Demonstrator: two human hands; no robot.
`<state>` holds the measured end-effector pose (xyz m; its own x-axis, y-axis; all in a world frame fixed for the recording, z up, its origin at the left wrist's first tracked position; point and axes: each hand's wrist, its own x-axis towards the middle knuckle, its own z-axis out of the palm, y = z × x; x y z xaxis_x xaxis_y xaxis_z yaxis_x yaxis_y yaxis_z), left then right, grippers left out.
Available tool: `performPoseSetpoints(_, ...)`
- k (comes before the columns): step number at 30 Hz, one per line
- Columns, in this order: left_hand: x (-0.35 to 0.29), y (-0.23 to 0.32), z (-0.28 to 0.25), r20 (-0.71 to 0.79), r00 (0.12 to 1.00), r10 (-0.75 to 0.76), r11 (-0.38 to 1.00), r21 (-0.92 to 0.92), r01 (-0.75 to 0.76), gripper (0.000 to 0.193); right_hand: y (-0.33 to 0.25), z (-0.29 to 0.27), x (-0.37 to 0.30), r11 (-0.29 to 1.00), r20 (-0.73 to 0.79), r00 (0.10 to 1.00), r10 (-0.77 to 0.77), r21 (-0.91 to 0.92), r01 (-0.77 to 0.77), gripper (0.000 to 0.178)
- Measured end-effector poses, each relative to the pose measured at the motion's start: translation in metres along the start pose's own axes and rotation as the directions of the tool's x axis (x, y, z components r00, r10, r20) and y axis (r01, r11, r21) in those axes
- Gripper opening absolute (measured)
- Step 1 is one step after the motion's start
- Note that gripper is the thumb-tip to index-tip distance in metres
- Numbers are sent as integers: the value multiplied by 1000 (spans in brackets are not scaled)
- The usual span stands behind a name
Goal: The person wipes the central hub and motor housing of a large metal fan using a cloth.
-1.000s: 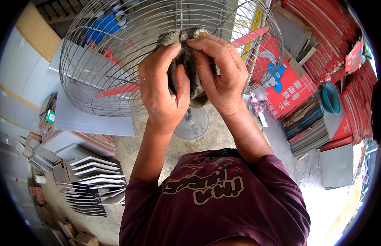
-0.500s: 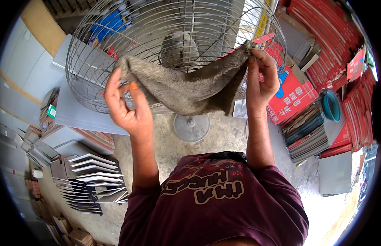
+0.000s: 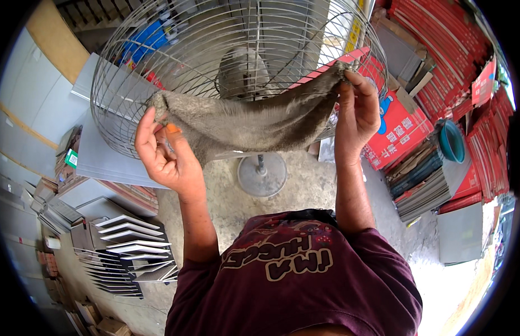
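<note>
A grey-brown cloth [image 3: 254, 124], dirty-looking and fuzzy, hangs stretched between my two hands. My left hand [image 3: 171, 157] pinches one upper corner, with an orange mark at the thumb tip. The other upper corner is pinched between thumb and fingers of my right hand [image 3: 356, 112]. Between the hands the cloth sags in a shallow curve. Just behind it stands a large pedestal fan with a round wire cage [image 3: 187, 53]. The fan's grey motor [image 3: 243, 73] shows through the wires, its lower part hidden by the cloth, and its round base [image 3: 262, 175] rests on the floor.
Grey sheets [image 3: 117, 151] lie left of the fan. Lower left stands a rack of white panels [image 3: 134, 241]. Red boxes [image 3: 403, 129] and red stacks [image 3: 439, 56] fill the right side. A teal basin [image 3: 451, 141] leans by a pile of flat pieces [image 3: 419, 185].
My left hand has moved slightly left and down, pulling the cloth wider. The cloth's sag is shallower, and its hanging right-hand corner has swung up out of sight.
</note>
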<state>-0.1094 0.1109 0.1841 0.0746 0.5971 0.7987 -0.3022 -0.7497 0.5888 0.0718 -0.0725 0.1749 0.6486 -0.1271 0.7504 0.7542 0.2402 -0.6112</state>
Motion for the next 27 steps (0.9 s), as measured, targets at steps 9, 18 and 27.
performPoseSetpoints(9, 1, 17, 34, 68, 951, 301, 952, -84, -295, 37, -43, 40, 8, 947, 177, 938, -297, -70, 313, 25)
performPoseSetpoints(18, 10, 33, 70, 259, 858, 444, 890, -13, -456, 48, -51, 59, 16, 872, 266, 859, -438, -107, 478, 30)
performPoseSetpoints(27, 18, 36, 70, 333, 823, 460, 865, 42, -500, 51, -48, 61, 19, 855, 310, 837, -451, -119, 505, 30)
